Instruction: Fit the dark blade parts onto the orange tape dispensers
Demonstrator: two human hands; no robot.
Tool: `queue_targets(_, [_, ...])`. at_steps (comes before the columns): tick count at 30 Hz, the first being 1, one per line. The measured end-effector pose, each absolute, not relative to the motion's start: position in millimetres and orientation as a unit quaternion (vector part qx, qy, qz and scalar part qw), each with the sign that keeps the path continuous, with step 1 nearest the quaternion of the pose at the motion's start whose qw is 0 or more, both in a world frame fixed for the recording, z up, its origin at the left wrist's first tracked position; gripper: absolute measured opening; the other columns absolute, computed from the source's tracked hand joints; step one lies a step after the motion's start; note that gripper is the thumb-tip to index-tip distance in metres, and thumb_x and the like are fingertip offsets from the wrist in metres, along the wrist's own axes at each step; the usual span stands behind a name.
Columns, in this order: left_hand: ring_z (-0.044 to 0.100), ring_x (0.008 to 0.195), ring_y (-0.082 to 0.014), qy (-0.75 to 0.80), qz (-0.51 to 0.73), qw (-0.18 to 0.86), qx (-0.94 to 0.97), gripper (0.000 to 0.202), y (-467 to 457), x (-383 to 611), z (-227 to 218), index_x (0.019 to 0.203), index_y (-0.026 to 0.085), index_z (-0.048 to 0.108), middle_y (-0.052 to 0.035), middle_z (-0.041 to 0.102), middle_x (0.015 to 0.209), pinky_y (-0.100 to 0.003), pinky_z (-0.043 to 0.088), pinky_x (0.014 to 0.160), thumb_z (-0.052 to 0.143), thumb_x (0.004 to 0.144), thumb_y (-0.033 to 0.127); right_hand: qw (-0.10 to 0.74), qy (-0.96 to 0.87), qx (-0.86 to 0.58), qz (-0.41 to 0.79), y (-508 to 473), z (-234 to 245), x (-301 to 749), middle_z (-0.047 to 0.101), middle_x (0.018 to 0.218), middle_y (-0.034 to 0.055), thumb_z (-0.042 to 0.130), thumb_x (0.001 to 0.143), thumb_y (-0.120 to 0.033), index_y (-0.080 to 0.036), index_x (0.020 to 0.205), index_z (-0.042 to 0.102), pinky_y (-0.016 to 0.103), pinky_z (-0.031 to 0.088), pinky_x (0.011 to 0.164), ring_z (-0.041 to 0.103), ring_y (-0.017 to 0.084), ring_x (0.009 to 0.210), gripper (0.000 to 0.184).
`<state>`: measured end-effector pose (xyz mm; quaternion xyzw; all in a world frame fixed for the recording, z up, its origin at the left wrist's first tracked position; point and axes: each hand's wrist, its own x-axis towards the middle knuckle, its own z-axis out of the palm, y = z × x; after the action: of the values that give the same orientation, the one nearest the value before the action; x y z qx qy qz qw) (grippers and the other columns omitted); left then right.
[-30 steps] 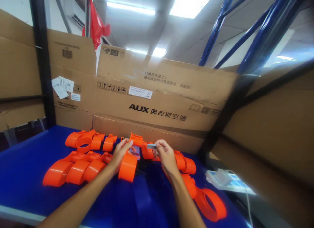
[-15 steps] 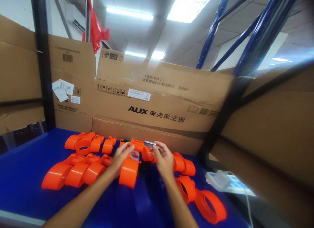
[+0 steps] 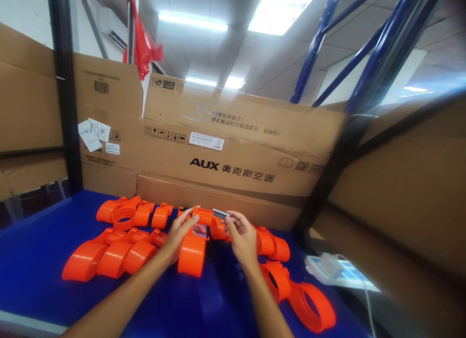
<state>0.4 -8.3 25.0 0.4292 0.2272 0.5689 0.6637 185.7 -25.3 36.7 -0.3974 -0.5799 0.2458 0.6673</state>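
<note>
My left hand (image 3: 179, 235) is closed on an orange plastic ring part (image 3: 191, 256), gripping the bracket at its top while the round band hangs below. Between the thumb and fingers of my right hand (image 3: 242, 238) is a small flat grey metal-looking strip (image 3: 220, 214). The strip's far end lies close beside the open side of the orange bracket; I cannot tell whether they touch. Behind both hands, more orange ring parts (image 3: 218, 229) rest on the blue table surface (image 3: 32, 246), some of them partly hidden by my fingers.
Several orange ring parts (image 3: 85, 260) lie in two rows on the left, and others (image 3: 313, 306) lie on the right. A white power strip (image 3: 342, 270) with a plug and cable sits by the right edge. Cardboard panels (image 3: 163, 158) and dark metal posts (image 3: 67, 110) enclose the table.
The grey strip has tilted slightly, its right end dropping a little. Both hands stay almost in place, with the orange part still in my left hand.
</note>
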Motion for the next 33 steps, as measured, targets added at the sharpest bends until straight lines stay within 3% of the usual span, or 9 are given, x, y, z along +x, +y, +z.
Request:
queue_targets(8, [0.067,0.056,-0.0174,0.22,0.579,0.665,0.417,0.069,-13.7,1.6,29.4,0.126,0.014,0.06,-0.0045,0.072,0.068,-0.026,0.051,0.056,0.08,0.069,0.047,0.653,-0.603,-0.413,0.2,-23.3,33.3,185.8,0.071,0.076,0.0037,0.067,0.086,-0.045,-0.02,0.104,0.063,0.033,0.053,0.076,0.068,0.02,0.077,0.031])
queue_targets(13, [0.067,0.054,-0.0174,0.222,0.579,0.666,0.415,0.058,-15.1,-0.4,29.6,0.119,0.014,0.063,-0.0048,0.071,0.066,-0.026,0.051,0.055,0.078,0.073,0.045,0.625,-0.633,-0.419,0.182,-25.7,34.5,189.9,0.073,0.083,0.005,0.063,0.089,-0.043,-0.02,0.107,0.063,0.033,0.052,0.077,0.069,0.021,0.08,0.029])
queue_targets(22, [0.061,0.049,-0.014,0.253,0.549,0.653,0.457,0.067,-7.3,-5.3,22.6,0.128,0.011,0.062,-0.0052,0.07,0.064,-0.021,0.041,0.047,0.075,0.074,0.048,0.598,-0.659,-0.415,0.19,-27.1,36.7,191.4,0.07,0.08,0.0039,0.061,0.09,-0.045,-0.02,0.105,0.063,0.032,0.052,0.075,0.067,0.021,0.078,0.03])
queue_targets(29, [0.06,0.051,-0.0137,0.252,0.535,0.641,0.489,0.067,-8.5,-3.4,25.9,0.128,0.011,0.061,-0.0042,0.069,0.063,-0.021,0.038,0.048,0.074,0.075,0.048,0.628,-0.631,-0.403,0.213,-27.6,33.0,180.2,0.072,0.08,0.0044,0.066,0.086,-0.045,-0.02,0.103,0.064,0.031,0.052,0.075,0.068,0.02,0.078,0.03])
queue_targets(33, [0.059,0.05,-0.0124,0.236,0.548,0.644,0.479,0.068,-9.4,-4.0,27.1,0.128,0.013,0.06,-0.0043,0.071,0.067,-0.021,0.039,0.049,0.075,0.073,0.05,0.65,-0.597,-0.399,0.25,-27.4,31.4,177.6,0.074,0.082,0.0057,0.067,0.085,-0.044,-0.02,0.114,0.061,0.029,0.052,0.064,0.067,0.02,0.073,0.038])
